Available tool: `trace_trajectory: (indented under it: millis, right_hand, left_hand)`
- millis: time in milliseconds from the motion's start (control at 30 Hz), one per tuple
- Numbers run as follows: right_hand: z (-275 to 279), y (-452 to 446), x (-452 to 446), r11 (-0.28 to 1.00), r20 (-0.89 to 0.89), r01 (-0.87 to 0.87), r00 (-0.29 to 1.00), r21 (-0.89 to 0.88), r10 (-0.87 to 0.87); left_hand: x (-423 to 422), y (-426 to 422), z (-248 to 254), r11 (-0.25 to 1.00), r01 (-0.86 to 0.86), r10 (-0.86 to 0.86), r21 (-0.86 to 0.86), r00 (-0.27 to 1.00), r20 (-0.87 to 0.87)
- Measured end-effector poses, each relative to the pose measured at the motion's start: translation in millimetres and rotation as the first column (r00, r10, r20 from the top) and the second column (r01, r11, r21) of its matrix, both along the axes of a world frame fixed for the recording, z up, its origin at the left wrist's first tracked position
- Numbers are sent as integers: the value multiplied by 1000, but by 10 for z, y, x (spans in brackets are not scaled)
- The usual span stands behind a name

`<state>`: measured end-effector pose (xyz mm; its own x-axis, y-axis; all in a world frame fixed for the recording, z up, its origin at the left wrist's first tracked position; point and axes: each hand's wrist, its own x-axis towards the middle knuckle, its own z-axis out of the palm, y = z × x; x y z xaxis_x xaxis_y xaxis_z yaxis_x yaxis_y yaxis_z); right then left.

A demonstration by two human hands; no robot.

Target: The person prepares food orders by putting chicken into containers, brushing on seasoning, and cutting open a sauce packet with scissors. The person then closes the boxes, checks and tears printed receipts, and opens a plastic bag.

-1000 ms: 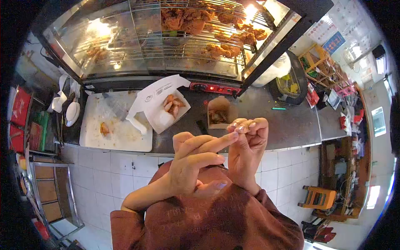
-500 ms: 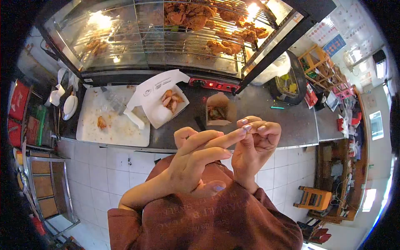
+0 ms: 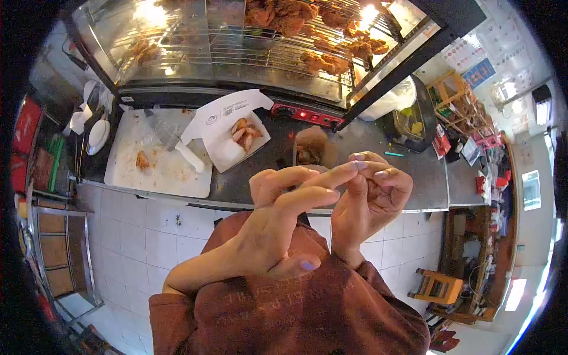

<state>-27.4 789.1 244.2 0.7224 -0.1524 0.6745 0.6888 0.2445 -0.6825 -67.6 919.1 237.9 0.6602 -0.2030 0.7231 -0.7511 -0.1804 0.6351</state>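
Observation:
My left hand (image 3: 275, 219) is raised over the counter's front edge, fingers spread and thumb apart, holding nothing. One of its outstretched fingertips is pinched between the thumb and fingers of my right hand (image 3: 370, 201). Behind the hands sits a small open brown box (image 3: 309, 147) with dark food inside. To its left is an open white box (image 3: 228, 145) holding browned meat pieces (image 3: 245, 136).
A white cutting board (image 3: 160, 174) with a food scrap (image 3: 142, 160) and a plastic bag lies at left. The lit glass cabinet (image 3: 231, 59) of fried food stands behind. At right are a dark fryer-like basin (image 3: 408, 121), a green pen-like item (image 3: 393, 154) and an orange stool (image 3: 438, 287).
Both hands have shifted slightly right and up in the view, still joined at the fingertip. My right hand has turned a little outward.

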Motion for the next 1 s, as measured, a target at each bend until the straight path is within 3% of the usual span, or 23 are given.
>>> trace_trajectory:
  millis: [200, 300, 433, 500, 533, 600, 633, 700, 733, 833, 867, 1000]
  right_hand:
    - [-60, 74, 89, 998, 104, 28, 994, -53, -22]
    - [-102, 80, 193, 993, 212, 62, 976, -104, -39]
    - [-138, 72, 337, 969, 327, 134, 943, -208, -60]
    - [-157, 134, 319, 984, 305, 39, 952, -171, 16]
    - [-158, 243, 253, 992, 259, -77, 961, -97, 100]
    - [-96, 270, 75, 970, -141, -224, 962, 92, 235]
    - [-42, 277, 89, 938, -182, -277, 931, 208, 315]
    - [18, 277, 111, 852, -214, -367, 860, 373, 464]
    - [34, 274, 114, 806, -209, -413, 822, 425, 531]
    - [45, 284, 91, 721, -224, -487, 729, 493, 647]
    - [35, 293, 85, 708, -232, -502, 709, 496, 666]
    - [7, 335, 83, 704, -239, -533, 691, 470, 682]
  left_hand:
    - [20, 42, 25, 981, 114, -125, -159, 990, -58]
    - [-41, -36, 86, 882, 156, -259, -445, 949, -180]
    - [31, -4, 76, 817, 183, -344, -547, 916, -208]
    - [128, -22, -102, 791, 187, -358, -583, 913, -194]
    - [117, -31, -109, 809, 136, -310, -572, 925, -219]
    - [110, -43, -99, 841, 40, -214, -540, 941, -263]
    - [104, 19, -73, 881, -31, -116, -472, 954, -278]
    - [61, 169, -10, 927, -176, 76, -331, 953, -293]
    - [62, 114, -38, 863, -225, 127, -452, 963, -237]
    - [24, 176, 28, 846, -225, 172, -483, 973, -152]
    - [35, 142, 110, 802, -355, 285, -480, 934, -214]
    - [89, 325, 189, 859, -474, 470, -194, 880, -68]
